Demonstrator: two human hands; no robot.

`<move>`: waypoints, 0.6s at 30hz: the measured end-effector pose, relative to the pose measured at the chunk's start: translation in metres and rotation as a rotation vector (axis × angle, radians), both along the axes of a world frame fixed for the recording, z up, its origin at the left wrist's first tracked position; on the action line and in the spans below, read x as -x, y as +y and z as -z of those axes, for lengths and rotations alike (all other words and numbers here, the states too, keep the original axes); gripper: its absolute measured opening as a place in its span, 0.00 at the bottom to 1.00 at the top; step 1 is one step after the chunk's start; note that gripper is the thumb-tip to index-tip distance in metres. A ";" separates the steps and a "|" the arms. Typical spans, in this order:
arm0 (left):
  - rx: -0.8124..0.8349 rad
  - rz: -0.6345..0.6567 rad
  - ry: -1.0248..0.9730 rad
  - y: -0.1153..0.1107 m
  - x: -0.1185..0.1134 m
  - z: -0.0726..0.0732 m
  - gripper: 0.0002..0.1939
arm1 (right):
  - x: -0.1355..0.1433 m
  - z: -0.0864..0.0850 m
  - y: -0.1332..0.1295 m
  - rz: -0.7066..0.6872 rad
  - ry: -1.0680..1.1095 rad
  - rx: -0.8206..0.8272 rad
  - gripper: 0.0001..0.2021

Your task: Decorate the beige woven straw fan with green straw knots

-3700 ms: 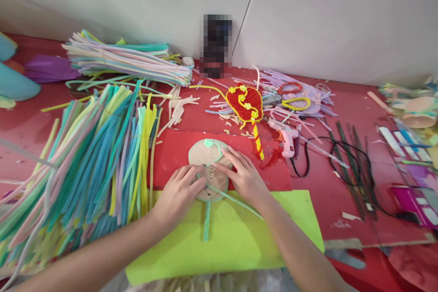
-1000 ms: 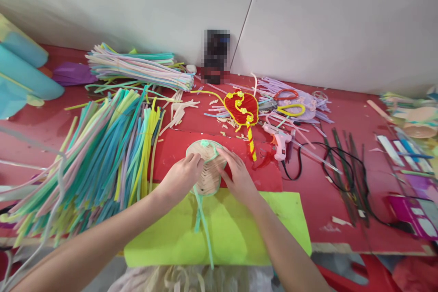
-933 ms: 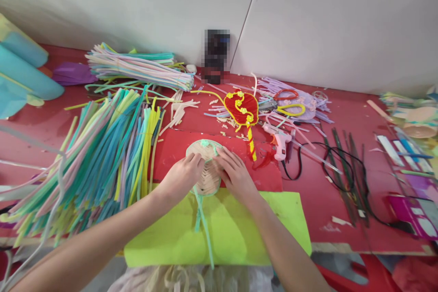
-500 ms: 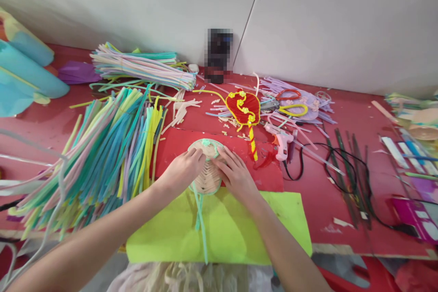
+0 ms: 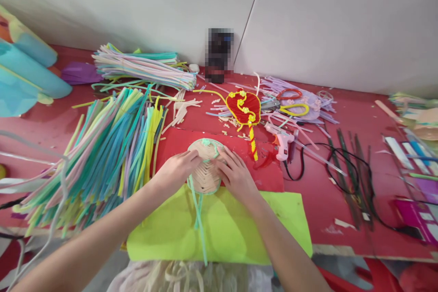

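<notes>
A rounded cream fan [image 5: 205,178] made of pipe cleaners lies across a red sheet, with a mint-green rim and a mint curl on its upper part. At its left edge, my left hand [image 5: 183,165] has its fingers bent and together over the fan; the thumb is mostly hidden. My right hand [image 5: 237,174] grips the right edge, fingers along the rim and thumb on the woven face. Two mint-green pipe cleaner ends [image 5: 199,219] hang from the fan's lower left toward me. A short mint piece shows between both hands' fingertips.
Bundled pipe cleaners [image 5: 116,146] fill the left side, with another bundle [image 5: 143,66] behind. A red and yellow fan [image 5: 243,108] lies beyond my hands. To its right are a pink glue gun [image 5: 283,142] and scissors [image 5: 293,109]. A lime-green sheet [image 5: 253,228] covers the table's front edge.
My left hand has drawn back slightly to the left, baring more of the fan's middle. My right hand and the fan stay almost in place.
</notes>
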State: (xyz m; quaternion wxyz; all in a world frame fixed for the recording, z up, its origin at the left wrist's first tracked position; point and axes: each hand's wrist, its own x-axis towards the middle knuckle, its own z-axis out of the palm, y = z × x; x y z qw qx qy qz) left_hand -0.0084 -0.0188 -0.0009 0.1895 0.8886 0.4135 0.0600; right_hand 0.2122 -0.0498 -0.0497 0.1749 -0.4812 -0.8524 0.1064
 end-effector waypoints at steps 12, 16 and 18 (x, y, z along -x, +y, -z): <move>-0.195 0.204 0.221 0.006 -0.006 -0.007 0.07 | 0.001 0.000 0.000 0.001 0.018 0.009 0.18; -0.145 0.187 0.123 0.006 0.000 -0.002 0.08 | 0.001 -0.001 -0.001 0.001 0.035 0.011 0.17; -0.108 0.143 0.074 0.005 0.004 0.002 0.10 | 0.001 -0.001 -0.001 -0.001 0.045 0.005 0.17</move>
